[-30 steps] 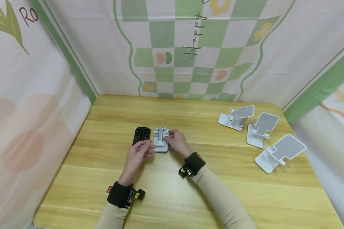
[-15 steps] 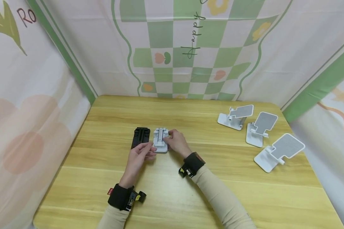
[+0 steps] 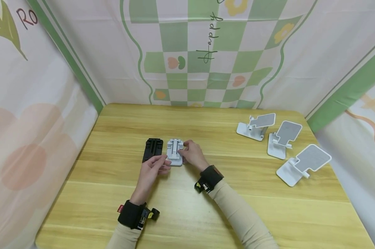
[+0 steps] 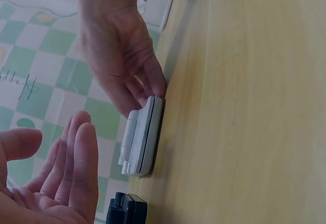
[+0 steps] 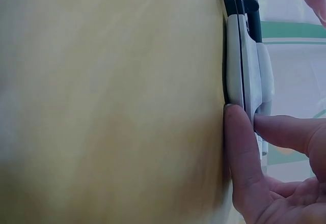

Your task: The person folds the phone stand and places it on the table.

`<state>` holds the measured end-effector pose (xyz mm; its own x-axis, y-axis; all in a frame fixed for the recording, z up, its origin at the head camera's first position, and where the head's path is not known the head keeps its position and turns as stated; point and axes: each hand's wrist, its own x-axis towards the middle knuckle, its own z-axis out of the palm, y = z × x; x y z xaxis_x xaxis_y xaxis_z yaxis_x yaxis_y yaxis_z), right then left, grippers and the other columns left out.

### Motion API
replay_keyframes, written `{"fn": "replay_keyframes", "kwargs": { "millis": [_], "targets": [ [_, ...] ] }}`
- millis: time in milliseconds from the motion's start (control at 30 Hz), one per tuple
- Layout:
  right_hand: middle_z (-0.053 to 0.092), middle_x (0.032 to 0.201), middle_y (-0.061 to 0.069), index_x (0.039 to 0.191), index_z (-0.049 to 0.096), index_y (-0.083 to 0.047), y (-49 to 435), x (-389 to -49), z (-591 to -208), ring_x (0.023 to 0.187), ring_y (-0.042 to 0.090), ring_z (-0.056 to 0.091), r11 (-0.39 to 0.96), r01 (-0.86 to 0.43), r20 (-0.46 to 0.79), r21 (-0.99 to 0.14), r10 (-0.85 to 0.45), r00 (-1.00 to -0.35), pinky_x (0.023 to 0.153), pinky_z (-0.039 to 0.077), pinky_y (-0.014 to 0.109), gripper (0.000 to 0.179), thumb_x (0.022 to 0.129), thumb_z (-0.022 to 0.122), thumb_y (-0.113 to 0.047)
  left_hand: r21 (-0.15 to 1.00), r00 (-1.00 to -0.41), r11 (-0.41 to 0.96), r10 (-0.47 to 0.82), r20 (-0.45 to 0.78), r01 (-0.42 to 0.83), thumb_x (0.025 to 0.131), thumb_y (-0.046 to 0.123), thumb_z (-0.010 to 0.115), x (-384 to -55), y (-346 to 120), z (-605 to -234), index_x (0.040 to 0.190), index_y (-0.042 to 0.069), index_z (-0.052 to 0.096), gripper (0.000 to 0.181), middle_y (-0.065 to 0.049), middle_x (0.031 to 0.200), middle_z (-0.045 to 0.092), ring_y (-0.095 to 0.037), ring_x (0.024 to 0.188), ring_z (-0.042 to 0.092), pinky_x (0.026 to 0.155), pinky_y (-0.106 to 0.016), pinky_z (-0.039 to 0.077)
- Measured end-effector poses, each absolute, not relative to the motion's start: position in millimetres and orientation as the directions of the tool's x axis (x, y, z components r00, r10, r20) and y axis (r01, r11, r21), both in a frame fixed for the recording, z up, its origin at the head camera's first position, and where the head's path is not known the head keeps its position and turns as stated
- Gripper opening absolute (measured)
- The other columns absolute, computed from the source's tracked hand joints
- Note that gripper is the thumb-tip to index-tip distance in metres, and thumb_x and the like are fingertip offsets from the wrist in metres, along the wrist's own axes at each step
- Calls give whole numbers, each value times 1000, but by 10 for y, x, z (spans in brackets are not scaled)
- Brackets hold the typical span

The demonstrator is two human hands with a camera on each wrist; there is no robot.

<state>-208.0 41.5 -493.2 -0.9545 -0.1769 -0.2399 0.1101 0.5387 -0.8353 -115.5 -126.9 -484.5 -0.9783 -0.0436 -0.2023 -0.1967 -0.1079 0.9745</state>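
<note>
White stands (image 3: 175,152) number four, right hand (image 3: 194,155) pinching one, left hand (image 3: 150,172) straight-fingered near one black stand (image 3: 152,148).

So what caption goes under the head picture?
Right hand pinches a folded white stand beside a black stand, three unfolded stands to the right.

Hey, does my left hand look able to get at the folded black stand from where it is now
Probably yes: your left hand is open, empty and close to the black stand, with nothing visible blocking the way between them.
</note>
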Motion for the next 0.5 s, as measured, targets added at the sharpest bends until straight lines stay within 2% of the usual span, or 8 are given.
{"fn": "replay_keyframes", "kwargs": {
  "millis": [167,333,500],
  "targets": [
    [65,86,13,126,48,7,438,-2081,-4958,59,19,63,517,96,-230,-851,-202,-952,50,56,28,47,86,65,-13,973,-977,-97,-25,-213,-210,93,39,56,-1139,-1264,-4852,122,2,59,47,-23,105,66,-33,91,64,83,-44,55],
    [64,89,15,128,46,6,504,-2098,-5011,61,22,64,443,112,-243,-889,-252,-937,52,58,29,48,87,65,-10,973,-976,-85,-18,-216,-213,93,39,56,-1134,-1250,-4855,121,4,59,45,-22,105,67,-31,91,65,83,-43,55],
    [64,94,14,128,47,4,659,-2114,-5015,64,21,64,453,87,-227,-887,-265,-937,56,58,29,49,87,65,-17,976,-978,-77,-20,-207,-204,93,37,56,-1128,-1215,-4855,116,6,61,39,-18,103,68,-28,88,66,82,-42,56]
  ]
}}
